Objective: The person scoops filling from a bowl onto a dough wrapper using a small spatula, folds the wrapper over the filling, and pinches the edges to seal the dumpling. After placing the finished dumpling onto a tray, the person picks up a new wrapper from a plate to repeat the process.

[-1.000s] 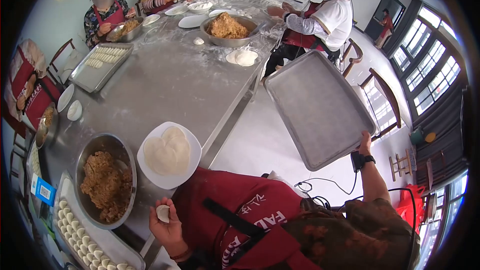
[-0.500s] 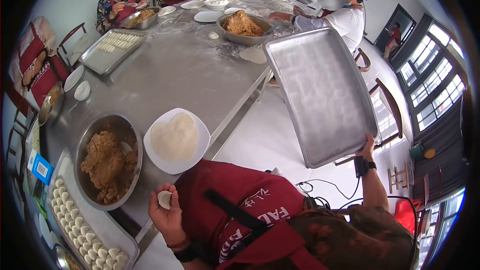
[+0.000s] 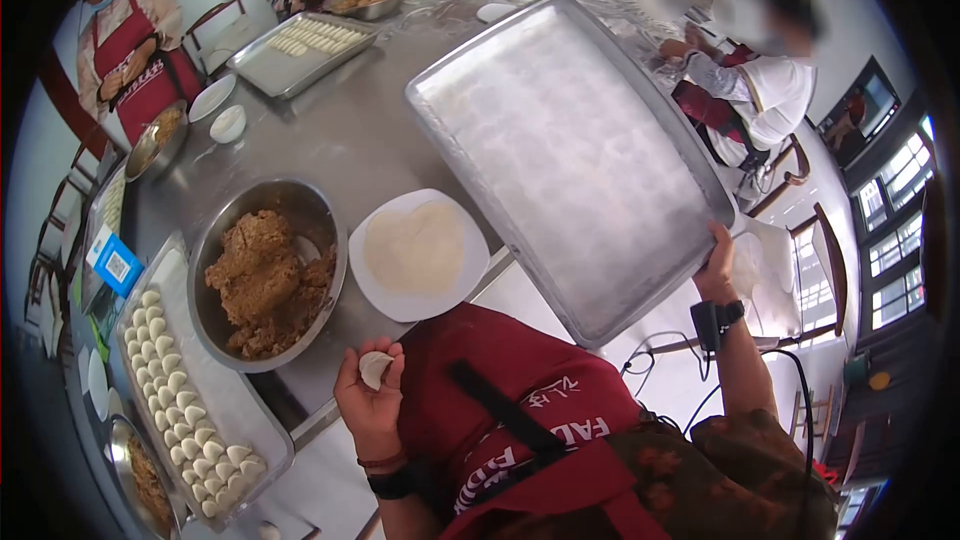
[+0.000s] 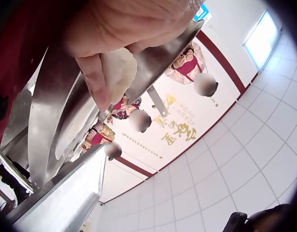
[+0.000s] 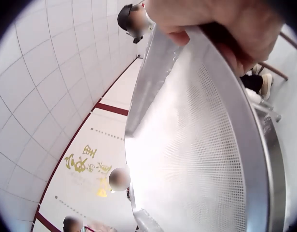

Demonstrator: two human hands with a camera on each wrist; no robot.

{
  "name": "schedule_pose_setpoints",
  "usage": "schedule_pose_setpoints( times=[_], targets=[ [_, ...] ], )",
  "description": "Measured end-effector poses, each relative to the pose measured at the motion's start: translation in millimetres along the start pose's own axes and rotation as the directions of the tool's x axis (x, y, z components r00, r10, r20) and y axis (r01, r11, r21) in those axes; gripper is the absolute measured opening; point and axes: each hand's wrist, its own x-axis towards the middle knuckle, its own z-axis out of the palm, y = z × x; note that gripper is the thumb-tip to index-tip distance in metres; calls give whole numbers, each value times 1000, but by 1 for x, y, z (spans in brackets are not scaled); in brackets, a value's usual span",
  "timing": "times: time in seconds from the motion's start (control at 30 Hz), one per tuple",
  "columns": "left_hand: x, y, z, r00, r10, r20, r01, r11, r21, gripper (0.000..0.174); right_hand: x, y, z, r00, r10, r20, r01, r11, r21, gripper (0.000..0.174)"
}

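Note:
My right hand (image 3: 717, 265) grips the near right corner of a big metal tray (image 3: 580, 160). The tray is tilted and overlaps the table edge in the head view; its perforated bottom (image 5: 201, 145) shows in the right wrist view. Between the thumb and fingers of my left hand (image 3: 370, 405), a pale half-moon dumpling (image 3: 375, 370) is held in front of the apron. Near this hand are a plate of round dough wrappers (image 3: 415, 245) and a steel bowl (image 3: 335, 280) with brown filling (image 3: 262, 280).
On the left, a tray (image 3: 270, 420) carries rows of dumplings (image 3: 175, 390). Farther back on the steel table (image 3: 390, 110) stands another dumpling tray (image 3: 305, 45). Several people in aprons work around it. A chair (image 3: 830, 260) and a cable (image 3: 800, 380) lie to the right.
The big metal tray has swung left, from beside the table to overlapping its edge, still in my right hand. The head view has turned left. My left hand keeps the dumpling.

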Motion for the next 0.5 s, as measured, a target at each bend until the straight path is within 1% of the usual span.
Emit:
schedule_pose_setpoints(
  times=[0.13,0.17,0.27,0.4,0.5],
  targets=[
    [-3,0,2,999,1,-36,-1,1000,-3,40,28,17,35,991,80,111,-75,996,-56,37],
    [-3,-1,2,999,0,-39,0,1000,1,40,39,22,38,989,79,123,-74,996,-50,36],
    [-4,-2,4,999,11,-47,-11,1000,11,39,51,20,60,978,155,139,-152,988,-37,35],
    [-5,-3,5,996,32,-80,-30,999,26,39,75,24,70,953,211,219,-207,977,-42,37],
    [-4,-4,6,996,34,-83,-32,999,33,39,93,34,75,938,263,225,-269,963,-8,39]
  ],
)
